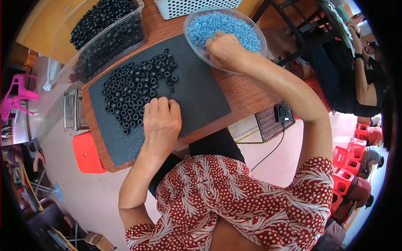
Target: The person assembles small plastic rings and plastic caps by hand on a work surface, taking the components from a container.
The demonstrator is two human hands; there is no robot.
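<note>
Where glittery blue beads [226, 26] lie, the right hand [225, 50] reaches.

L hand [162, 119] palm-down, R hand [226, 51] farther fwd

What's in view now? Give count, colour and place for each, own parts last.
Table: one, reddish-brown, centre
Mat: one, dark grey, on table
Box: one, clear, upper left
Ring-like pieces: many, black, on mat and in box
Tub: one, clear, upper centre
Small pieces: many, blue, in tub
Basket: one, white, top edge
Pink stool: one, pink, far left
Red stools: several, red, left and right
Other people: several, mixed clothing, right
Patterned top: one, red and white, bottom
Left hand: one, bare, beside ring-like pieces
Right hand: one, bare, over tub
</note>
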